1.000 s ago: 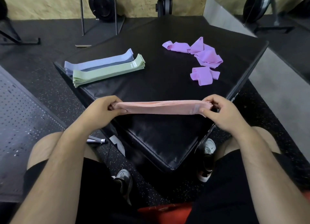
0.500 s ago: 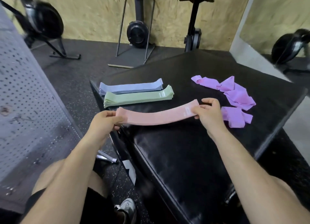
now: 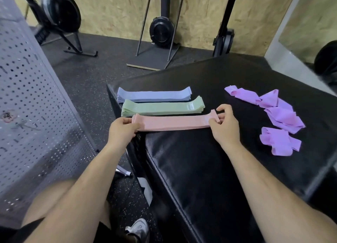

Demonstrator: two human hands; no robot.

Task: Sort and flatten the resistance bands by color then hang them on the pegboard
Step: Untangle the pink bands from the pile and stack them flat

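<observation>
Fingers [image 3: 225, 109] pinch both ends of flat, matte pink bands [image 3: 173, 123].

I see a black pad [image 3: 200, 162] on the speckled floor [image 3: 87, 78], a fan machine [image 3: 161, 31] by the plywood wall [image 3: 113, 11], and a shoe [image 3: 138, 228] below.

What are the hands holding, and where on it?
The stack of pink bands: the left hand pinches its left end, the right hand its right end.
</observation>
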